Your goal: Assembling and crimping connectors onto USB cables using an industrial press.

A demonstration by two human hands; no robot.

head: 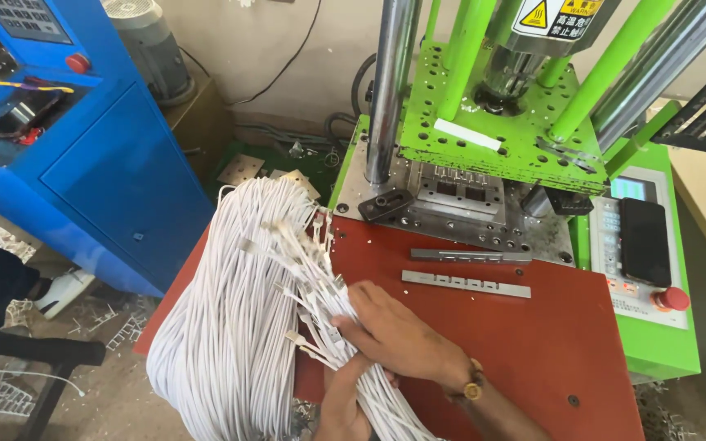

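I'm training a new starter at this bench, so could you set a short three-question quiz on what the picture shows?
1. True or false: the right hand rests on the bundle of white cables.
2. How many loose metal bars lie on the red table? A one, B two, C four.
3. Fill in: the dark phone lies on the machine's ____ control panel.

Key:
1. True; its fingers sit among the cable ends, with the left hand under the bundle.
2. B.
3. Green.
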